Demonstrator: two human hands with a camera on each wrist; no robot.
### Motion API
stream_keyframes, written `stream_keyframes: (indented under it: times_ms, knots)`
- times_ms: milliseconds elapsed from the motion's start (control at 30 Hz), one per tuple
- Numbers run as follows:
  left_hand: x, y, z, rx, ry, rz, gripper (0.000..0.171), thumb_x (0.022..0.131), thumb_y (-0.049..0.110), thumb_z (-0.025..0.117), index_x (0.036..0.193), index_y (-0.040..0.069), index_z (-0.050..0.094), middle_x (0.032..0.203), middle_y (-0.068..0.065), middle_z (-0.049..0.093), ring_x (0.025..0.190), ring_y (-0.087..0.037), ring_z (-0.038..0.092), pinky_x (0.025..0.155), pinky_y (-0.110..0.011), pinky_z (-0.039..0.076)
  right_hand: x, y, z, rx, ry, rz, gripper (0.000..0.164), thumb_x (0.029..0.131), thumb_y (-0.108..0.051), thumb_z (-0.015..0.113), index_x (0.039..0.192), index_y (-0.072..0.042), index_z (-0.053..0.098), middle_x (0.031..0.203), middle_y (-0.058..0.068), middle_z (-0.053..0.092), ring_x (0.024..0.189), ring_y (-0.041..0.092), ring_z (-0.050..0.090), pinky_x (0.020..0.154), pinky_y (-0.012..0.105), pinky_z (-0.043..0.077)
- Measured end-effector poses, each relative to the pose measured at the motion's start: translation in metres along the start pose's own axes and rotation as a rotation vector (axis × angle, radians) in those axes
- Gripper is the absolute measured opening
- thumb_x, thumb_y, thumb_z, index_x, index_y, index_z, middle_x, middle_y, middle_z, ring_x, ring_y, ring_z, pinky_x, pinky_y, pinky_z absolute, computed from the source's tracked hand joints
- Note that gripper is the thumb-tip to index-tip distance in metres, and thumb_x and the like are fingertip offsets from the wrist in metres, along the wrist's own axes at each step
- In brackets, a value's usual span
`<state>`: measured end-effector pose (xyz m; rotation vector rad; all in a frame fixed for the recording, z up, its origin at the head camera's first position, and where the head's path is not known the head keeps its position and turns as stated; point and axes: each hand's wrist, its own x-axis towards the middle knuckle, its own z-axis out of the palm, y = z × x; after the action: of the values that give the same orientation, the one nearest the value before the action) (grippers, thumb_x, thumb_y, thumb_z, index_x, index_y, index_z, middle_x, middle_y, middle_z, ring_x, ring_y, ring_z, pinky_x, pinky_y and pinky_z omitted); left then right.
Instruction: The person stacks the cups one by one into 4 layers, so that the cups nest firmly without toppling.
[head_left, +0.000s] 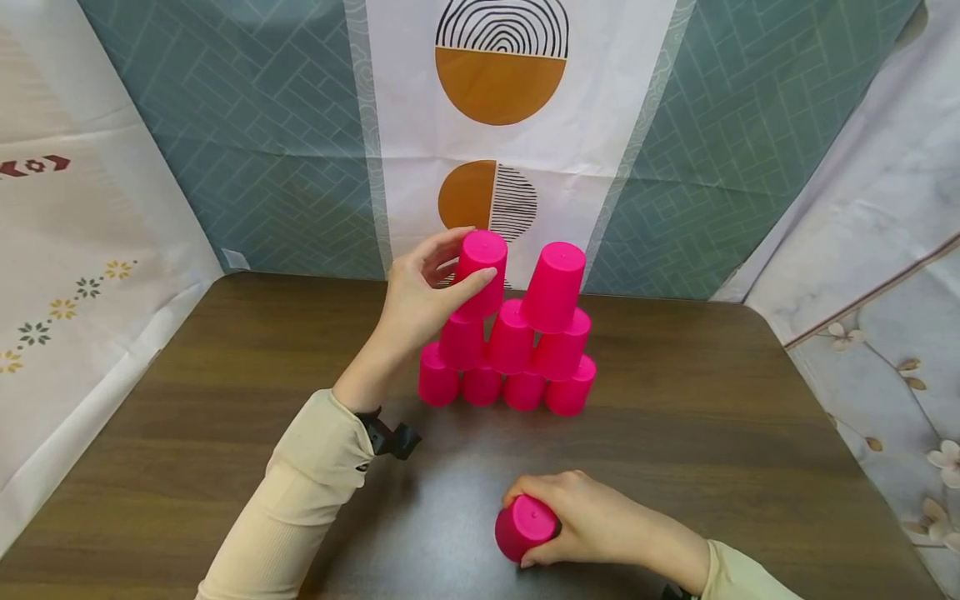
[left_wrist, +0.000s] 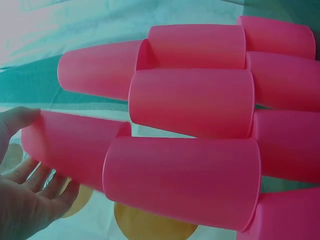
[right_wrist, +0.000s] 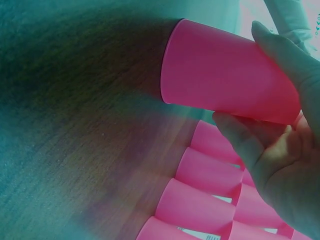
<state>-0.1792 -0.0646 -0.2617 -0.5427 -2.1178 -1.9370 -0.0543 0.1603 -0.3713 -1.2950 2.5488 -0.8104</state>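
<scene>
A pyramid of upside-down pink plastic cups (head_left: 512, 337) stands on the table, with several in the bottom row and 3 in the row above. On the third level, my left hand (head_left: 416, 296) holds the left cup (head_left: 482, 271) between thumb and fingers; in the left wrist view its rim meets the cup (left_wrist: 180, 182) below. The other third-level cup (head_left: 555, 287) sits to the right, untouched. Nearer the front, my right hand (head_left: 600, 521) grips a separate inverted cup (head_left: 527, 523) round its sides. Whether this cup touches the table I cannot tell.
The brown wooden table (head_left: 225, 400) carries the stack toward its back edge. A patterned cloth (head_left: 285, 150) hangs behind it. Pale cloths with flower prints line the left side (head_left: 90, 333) and right side (head_left: 885, 367).
</scene>
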Motion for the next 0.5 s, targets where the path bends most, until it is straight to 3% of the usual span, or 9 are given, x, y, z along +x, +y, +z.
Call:
stream_keyframes:
  times_ms: [133, 333, 500]
  knots:
    - [-0.004, 0.014, 0.003, -0.01, -0.018, 0.004, 0.048, 0.082, 0.006, 0.069, 0.127, 0.0, 0.053, 0.12, -0.016, 0.061, 0.11, -0.026, 0.058, 0.096, -0.041, 0.045, -0.001, 0.0, 0.0, -0.002, 0.001, -0.006, 0.047, 0.07, -0.032, 0.082, 0.106, -0.021, 0.055, 0.094, -0.01, 0.064, 0.08, -0.003, 0.057, 0.067, 0.007, 0.044]
    - [0.003, -0.013, 0.006, 0.072, -0.032, 0.075, 0.061, 0.079, 0.014, 0.074, 0.133, 0.009, 0.046, 0.127, -0.004, 0.055, 0.114, -0.017, 0.053, 0.096, -0.036, 0.045, 0.0, 0.001, -0.001, -0.009, 0.005, -0.008, 0.046, 0.07, -0.032, 0.082, 0.106, -0.021, 0.056, 0.093, -0.011, 0.064, 0.078, -0.004, 0.056, 0.067, 0.006, 0.043]
    - [0.009, -0.02, 0.012, 0.142, -0.078, 0.039, 0.069, 0.077, 0.024, 0.076, 0.136, 0.015, 0.041, 0.129, 0.0, 0.052, 0.115, -0.016, 0.05, 0.095, -0.035, 0.045, -0.002, 0.002, 0.002, 0.003, 0.018, -0.01, 0.046, 0.07, -0.031, 0.082, 0.106, -0.021, 0.056, 0.093, -0.011, 0.064, 0.079, -0.003, 0.056, 0.067, 0.006, 0.043]
